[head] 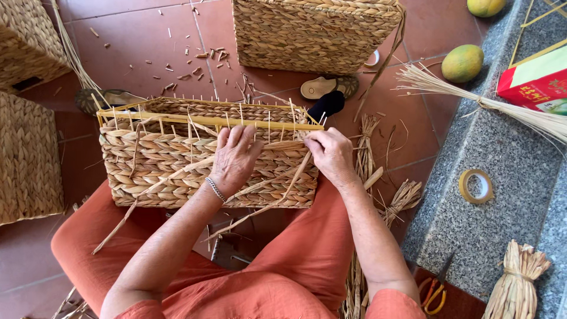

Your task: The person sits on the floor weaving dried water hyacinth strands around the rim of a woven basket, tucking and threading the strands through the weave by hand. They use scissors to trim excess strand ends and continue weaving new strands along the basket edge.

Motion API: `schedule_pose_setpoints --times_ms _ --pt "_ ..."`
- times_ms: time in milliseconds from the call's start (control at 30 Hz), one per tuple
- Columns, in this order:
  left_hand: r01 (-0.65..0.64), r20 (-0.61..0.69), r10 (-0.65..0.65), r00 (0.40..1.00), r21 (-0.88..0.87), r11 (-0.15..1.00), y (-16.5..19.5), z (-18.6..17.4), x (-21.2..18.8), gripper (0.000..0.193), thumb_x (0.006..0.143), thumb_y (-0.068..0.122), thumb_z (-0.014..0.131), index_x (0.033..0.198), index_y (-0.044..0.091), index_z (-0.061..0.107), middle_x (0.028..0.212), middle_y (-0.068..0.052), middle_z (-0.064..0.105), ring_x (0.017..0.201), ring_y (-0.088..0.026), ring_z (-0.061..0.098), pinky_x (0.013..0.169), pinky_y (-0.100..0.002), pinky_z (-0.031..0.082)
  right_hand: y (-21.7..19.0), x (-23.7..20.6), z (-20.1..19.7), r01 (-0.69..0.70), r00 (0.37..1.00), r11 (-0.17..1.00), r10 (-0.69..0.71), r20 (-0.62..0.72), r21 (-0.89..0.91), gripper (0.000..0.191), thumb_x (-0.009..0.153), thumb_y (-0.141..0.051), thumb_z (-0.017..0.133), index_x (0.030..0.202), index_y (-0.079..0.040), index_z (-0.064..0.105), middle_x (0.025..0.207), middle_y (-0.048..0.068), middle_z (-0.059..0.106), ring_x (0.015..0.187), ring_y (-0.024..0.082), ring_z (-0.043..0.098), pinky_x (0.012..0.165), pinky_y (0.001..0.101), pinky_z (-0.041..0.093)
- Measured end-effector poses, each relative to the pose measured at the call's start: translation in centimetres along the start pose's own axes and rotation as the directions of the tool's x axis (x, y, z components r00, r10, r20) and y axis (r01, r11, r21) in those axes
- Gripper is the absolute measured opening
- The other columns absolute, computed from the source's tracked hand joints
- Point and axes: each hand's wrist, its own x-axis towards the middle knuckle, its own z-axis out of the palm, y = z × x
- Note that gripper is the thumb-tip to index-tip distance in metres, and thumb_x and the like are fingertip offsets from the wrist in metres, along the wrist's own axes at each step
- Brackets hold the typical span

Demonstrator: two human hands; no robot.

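Observation:
A half-woven straw basket (153, 162) on a yellow frame rests against my knees. My left hand (234, 158) lies spread on the basket's near wall, fingers pressed on the top woven row. At the basket's right corner my right hand (331, 155) pinches a flat straw strand (295, 180) that trails down over the weave. Thin upright stakes stick up along the rim.
Finished woven baskets stand at the left (26, 156) and at the top (313, 32). Loose straw (369, 159) lies on the red tiles. On the grey stone step are a tape roll (476, 186), two green fruits (462, 63), a straw bundle (517, 283), and scissors (436, 289) nearby.

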Motion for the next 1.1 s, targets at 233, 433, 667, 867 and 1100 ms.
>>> schedule_pose_setpoints --times_ms 233,433,667,867,1100 --pt "0.166 0.25 -0.136 0.959 -0.103 0.981 0.0 -0.6 -2.4 0.022 0.082 0.004 0.065 0.104 0.009 0.061 0.096 -0.009 0.061 0.094 -0.028 0.061 0.08 -0.042 0.051 -0.1 0.8 0.7 -0.223 0.971 0.927 0.238 -0.013 0.3 0.006 0.09 -0.009 0.079 0.093 -0.004 0.078 0.08 0.006 0.077 0.068 0.012 0.072 0.06 0.0265 0.055" --pt "0.16 0.203 -0.141 0.969 -0.08 0.984 -1.9 -5.8 -3.6 0.024 0.079 0.005 0.063 0.103 0.008 0.061 0.089 -0.008 0.063 0.088 -0.028 0.063 0.084 -0.043 0.049 -1.2 1.4 0.3 0.122 0.98 0.992 -0.119 -0.158 0.008 0.007 0.09 -0.005 0.079 0.097 -0.006 0.078 0.092 0.008 0.077 0.079 0.022 0.068 0.073 0.0331 0.055" --pt "-0.008 0.233 -0.022 0.972 0.127 0.992 0.3 -10.1 -3.2 0.013 0.084 0.02 0.064 0.084 0.007 0.062 0.072 -0.005 0.06 0.073 -0.023 0.063 0.087 -0.046 0.052 3.2 3.5 2.7 -0.014 0.999 0.993 0.018 -0.038 0.115 0.009 0.101 -0.006 0.078 0.107 -0.001 0.076 0.104 0.013 0.076 0.094 0.019 0.073 0.088 0.0317 0.058" --pt "0.462 0.158 -0.461 0.873 0.033 0.886 -10.6 -12.9 -10.2 0.01 0.083 0.018 0.065 0.09 0.011 0.067 0.077 -0.006 0.067 0.069 -0.027 0.068 0.054 -0.044 0.052 8.4 5.3 5.6 -0.152 0.987 0.98 0.145 0.062 0.13 0.015 0.104 -0.005 0.077 0.112 0.007 0.073 0.107 0.012 0.075 0.094 0.015 0.068 0.084 0.0273 0.055" --pt "0.94 -0.05 -0.949 0.311 0.164 0.299 -26.9 -18.4 -31.5 0.012 0.092 0.021 0.067 0.091 0.014 0.077 0.094 -0.014 0.072 0.087 -0.039 0.069 0.07 -0.05 0.055 8.0 9.5 9.8 -0.228 0.973 0.963 0.218 0.078 0.147 0.016 0.103 -0.004 0.078 0.111 0.009 0.072 0.107 0.013 0.074 0.097 0.015 0.069 0.087 0.0272 0.058"
